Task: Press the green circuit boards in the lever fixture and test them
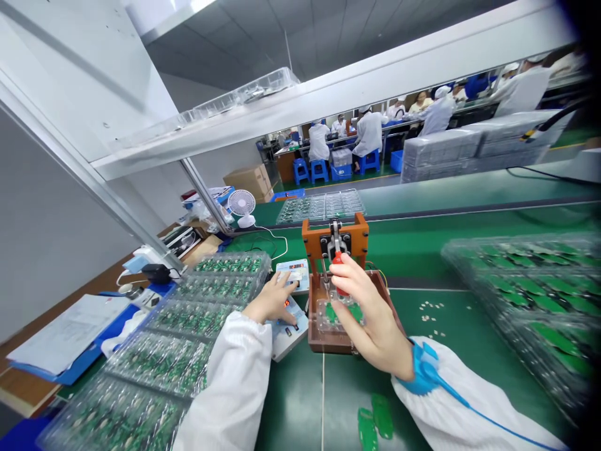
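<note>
My left hand (272,300) rests with spread fingers over two small white and blue boxes with lit red digits: a near box (287,335) and a far box (300,269). At the test fixture (359,233), the fingers of my right hand (370,313) are bent over the red handle (339,269) of a toggle clamp, with the thumb held apart lower down. Below the handle, a green circuit board (332,312) lies under a clear plate in the fixture's brown base (328,341), partly hidden by my right hand. A blue wrist strap (422,366) circles my right wrist.
Trays of circuit boards (188,319) line the left side; stacked clear trays of green boards (539,294) stand at right. Two loose green boards (382,416) lie in front, small pale pieces (429,313) right of the fixture. A small fan (241,203) stands behind.
</note>
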`<state>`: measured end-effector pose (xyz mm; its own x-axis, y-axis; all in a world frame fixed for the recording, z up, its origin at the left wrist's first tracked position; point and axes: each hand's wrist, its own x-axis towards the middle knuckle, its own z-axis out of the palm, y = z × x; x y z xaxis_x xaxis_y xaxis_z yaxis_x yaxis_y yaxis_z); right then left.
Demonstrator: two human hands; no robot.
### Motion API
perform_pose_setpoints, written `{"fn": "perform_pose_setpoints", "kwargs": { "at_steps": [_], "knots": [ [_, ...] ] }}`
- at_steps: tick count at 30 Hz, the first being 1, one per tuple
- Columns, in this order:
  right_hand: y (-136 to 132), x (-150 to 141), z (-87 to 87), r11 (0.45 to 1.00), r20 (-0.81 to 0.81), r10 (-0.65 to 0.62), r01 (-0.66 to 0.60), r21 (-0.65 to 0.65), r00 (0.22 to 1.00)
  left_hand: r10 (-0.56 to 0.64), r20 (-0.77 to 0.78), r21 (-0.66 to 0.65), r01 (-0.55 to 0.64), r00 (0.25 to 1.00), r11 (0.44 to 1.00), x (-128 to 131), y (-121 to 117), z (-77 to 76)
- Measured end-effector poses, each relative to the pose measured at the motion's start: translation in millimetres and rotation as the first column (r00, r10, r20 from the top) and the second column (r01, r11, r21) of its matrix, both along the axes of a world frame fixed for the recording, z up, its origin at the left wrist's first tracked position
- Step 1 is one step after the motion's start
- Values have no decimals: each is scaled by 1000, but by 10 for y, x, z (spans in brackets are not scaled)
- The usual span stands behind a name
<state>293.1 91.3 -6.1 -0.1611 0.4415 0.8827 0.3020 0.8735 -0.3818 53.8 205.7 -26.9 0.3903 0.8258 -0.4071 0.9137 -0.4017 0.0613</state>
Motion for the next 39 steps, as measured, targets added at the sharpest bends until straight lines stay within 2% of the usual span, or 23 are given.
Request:
{"fn": "perform_pose_setpoints", "kwargs": {
  "at_steps": [3,12,18,24,30,39],
  "knots": [
    [14,-10,-6,1000,-2,2,-2,11,1000,-27,-62,-21,26,998,999,8,38,-24],
    [-9,-21,0,1000,-27,-10,11,21,1000,-80,-113,-49,75,990,996,24,114,-84],
    [-9,-18,21,999,-22,-38,38,5,999,-60,-76,-52,56,995,997,-10,76,-40],
    [-16,-11,-1,999,-11,-36,35,-8,999,23,-97,-80,-31,995,996,-140,24,2],
    [-20,-10,-13,1000,-16,-20,20,-3,1000,9,-82,-89,-16,997,996,-172,42,-45],
    [-18,-14,-7,999,-12,-48,48,-6,999,-3,-99,-99,-7,995,995,-122,38,0]
  ]
}}
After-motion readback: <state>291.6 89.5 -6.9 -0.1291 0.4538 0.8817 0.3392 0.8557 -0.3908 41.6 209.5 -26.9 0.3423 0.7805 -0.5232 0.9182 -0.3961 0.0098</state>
